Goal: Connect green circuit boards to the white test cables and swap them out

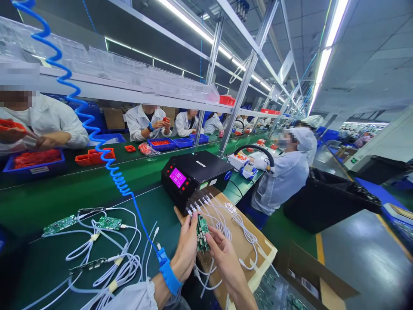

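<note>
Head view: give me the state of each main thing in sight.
Green board, held in both hands
Left hand, closed on the board
Right hand, holding the board's other side
Blue wrist strap, worn
White cables at left, looped, banded
Screen, lit magenta
Ceiling light, on
Cardboard box, open

We see a smooth metal post [241, 92], glossy plastic bag [322, 204], matt cardboard box [303, 262] and wrinkled cloth sleeve [129, 297].

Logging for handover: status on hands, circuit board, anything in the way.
Left hand and right hand both on green circuit board. Board held near black box. White cables loop close by; blue cord runs to left wrist strap.
</note>
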